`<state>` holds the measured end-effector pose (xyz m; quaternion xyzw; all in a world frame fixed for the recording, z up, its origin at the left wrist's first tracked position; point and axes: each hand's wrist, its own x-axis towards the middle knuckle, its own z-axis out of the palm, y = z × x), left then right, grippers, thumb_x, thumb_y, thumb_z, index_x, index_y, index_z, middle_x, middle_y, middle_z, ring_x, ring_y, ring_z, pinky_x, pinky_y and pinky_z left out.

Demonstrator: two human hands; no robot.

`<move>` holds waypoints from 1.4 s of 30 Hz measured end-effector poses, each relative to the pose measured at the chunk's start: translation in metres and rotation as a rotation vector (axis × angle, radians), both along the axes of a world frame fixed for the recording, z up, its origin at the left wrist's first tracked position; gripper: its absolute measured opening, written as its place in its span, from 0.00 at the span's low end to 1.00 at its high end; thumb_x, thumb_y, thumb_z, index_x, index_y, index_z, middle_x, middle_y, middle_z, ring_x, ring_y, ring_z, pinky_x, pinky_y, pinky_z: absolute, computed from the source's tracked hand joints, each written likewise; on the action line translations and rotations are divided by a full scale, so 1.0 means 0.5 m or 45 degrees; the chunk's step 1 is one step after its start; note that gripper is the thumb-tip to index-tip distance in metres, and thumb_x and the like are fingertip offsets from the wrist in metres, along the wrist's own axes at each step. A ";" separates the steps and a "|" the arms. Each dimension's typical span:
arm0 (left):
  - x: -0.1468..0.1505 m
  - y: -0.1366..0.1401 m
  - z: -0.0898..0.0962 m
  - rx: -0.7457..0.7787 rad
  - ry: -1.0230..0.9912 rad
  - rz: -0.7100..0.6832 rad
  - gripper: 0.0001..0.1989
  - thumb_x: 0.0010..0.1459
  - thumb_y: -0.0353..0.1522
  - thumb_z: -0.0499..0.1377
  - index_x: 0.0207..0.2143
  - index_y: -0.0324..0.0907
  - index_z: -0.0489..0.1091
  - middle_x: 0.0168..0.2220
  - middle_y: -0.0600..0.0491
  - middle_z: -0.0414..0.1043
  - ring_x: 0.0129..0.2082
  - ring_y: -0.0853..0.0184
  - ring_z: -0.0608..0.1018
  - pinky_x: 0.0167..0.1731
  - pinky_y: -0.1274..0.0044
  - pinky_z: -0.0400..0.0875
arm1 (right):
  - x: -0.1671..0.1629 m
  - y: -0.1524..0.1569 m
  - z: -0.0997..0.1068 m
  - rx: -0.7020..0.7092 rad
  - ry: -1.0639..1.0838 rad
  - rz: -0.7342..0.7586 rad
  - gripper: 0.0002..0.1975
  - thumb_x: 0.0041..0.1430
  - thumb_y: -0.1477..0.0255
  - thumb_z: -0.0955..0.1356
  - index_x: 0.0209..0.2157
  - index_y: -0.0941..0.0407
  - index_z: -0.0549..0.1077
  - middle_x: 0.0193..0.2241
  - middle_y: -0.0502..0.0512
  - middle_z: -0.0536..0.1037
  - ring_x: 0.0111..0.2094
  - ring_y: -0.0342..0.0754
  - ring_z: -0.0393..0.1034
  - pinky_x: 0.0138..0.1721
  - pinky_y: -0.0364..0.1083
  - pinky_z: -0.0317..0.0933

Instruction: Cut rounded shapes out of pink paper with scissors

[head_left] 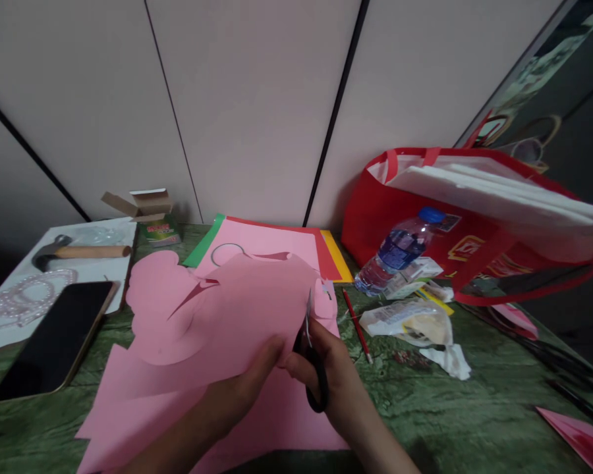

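Observation:
A large sheet of pink paper [247, 309] with partly cut, curved edges is raised in front of me. My left hand [250, 385] grips its near edge, thumb on top and the other fingers hidden beneath. Scissors [308, 319] with black handles are in my right hand [336, 368], their blades pointing away from me at the sheet's right side. A small rounded pink flap [325, 303] lies just right of the blades. On the left, a scalloped pink paper shape [161, 316] overlaps the sheet. More pink paper [296, 415] lies underneath, on the green table.
Left: a black phone [54, 339], a hammer [91, 251], bead strands [34, 296] and an opened small box [158, 224]. Right: a red pencil [356, 326], a tilted water bottle [398, 253], plastic packaging [410, 320] and a red bag [370, 210]. Coloured sheets [337, 253] lie by the wall.

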<state>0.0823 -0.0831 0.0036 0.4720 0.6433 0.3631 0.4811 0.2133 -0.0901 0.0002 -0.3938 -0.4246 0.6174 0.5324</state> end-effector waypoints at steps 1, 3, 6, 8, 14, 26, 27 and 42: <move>0.001 0.000 0.005 -0.040 -0.034 -0.001 0.17 0.48 0.46 0.57 0.33 0.47 0.76 0.37 0.50 0.78 0.46 0.52 0.74 0.49 0.60 0.66 | 0.000 0.000 0.000 -0.005 -0.009 -0.005 0.17 0.42 0.65 0.74 0.31 0.56 0.68 0.21 0.45 0.66 0.24 0.41 0.56 0.26 0.40 0.53; 0.006 0.000 0.018 -0.083 -0.098 0.014 0.15 0.48 0.43 0.58 0.35 0.47 0.75 0.40 0.52 0.77 0.47 0.55 0.73 0.50 0.62 0.64 | 0.001 0.001 0.001 -0.011 -0.030 -0.011 0.17 0.41 0.65 0.75 0.29 0.57 0.67 0.21 0.45 0.66 0.23 0.41 0.56 0.25 0.40 0.52; 0.011 -0.001 0.039 -0.014 -0.128 -0.052 0.10 0.50 0.40 0.56 0.26 0.47 0.75 0.36 0.54 0.78 0.44 0.57 0.75 0.50 0.65 0.64 | 0.002 0.001 0.001 -0.021 -0.062 -0.015 0.17 0.41 0.64 0.74 0.27 0.57 0.65 0.20 0.45 0.65 0.23 0.40 0.56 0.25 0.40 0.52; 0.013 -0.001 0.048 0.017 -0.127 -0.112 0.13 0.51 0.39 0.55 0.20 0.46 0.73 0.30 0.54 0.78 0.40 0.58 0.76 0.47 0.66 0.66 | 0.002 0.001 0.000 -0.029 -0.077 -0.014 0.18 0.41 0.64 0.74 0.27 0.57 0.64 0.20 0.45 0.65 0.23 0.40 0.56 0.25 0.40 0.51; 0.008 0.002 0.040 0.055 -0.128 -0.109 0.13 0.51 0.39 0.55 0.19 0.46 0.73 0.27 0.54 0.78 0.39 0.58 0.76 0.46 0.67 0.67 | 0.001 0.000 -0.002 -0.058 -0.166 -0.027 0.19 0.42 0.60 0.73 0.26 0.56 0.62 0.20 0.46 0.66 0.22 0.40 0.56 0.24 0.40 0.51; 0.007 0.003 0.036 0.086 -0.148 -0.129 0.14 0.51 0.40 0.54 0.17 0.47 0.73 0.22 0.55 0.76 0.31 0.60 0.77 0.40 0.69 0.69 | 0.004 0.002 0.005 -0.048 -0.270 -0.055 0.19 0.42 0.58 0.72 0.26 0.57 0.64 0.19 0.46 0.68 0.20 0.39 0.59 0.22 0.40 0.53; 0.007 0.004 0.035 0.082 -0.144 -0.108 0.13 0.50 0.40 0.55 0.19 0.47 0.73 0.24 0.55 0.76 0.32 0.60 0.77 0.40 0.69 0.69 | 0.004 0.002 0.006 -0.051 -0.275 -0.059 0.19 0.42 0.58 0.72 0.26 0.57 0.64 0.18 0.47 0.68 0.20 0.39 0.59 0.21 0.40 0.53; 0.007 0.006 0.043 0.124 -0.060 -0.064 0.15 0.51 0.39 0.54 0.16 0.44 0.68 0.18 0.54 0.73 0.27 0.61 0.75 0.35 0.71 0.68 | -0.001 0.004 0.004 -0.091 -0.201 -0.070 0.12 0.41 0.71 0.71 0.25 0.56 0.63 0.16 0.44 0.68 0.17 0.39 0.60 0.18 0.38 0.55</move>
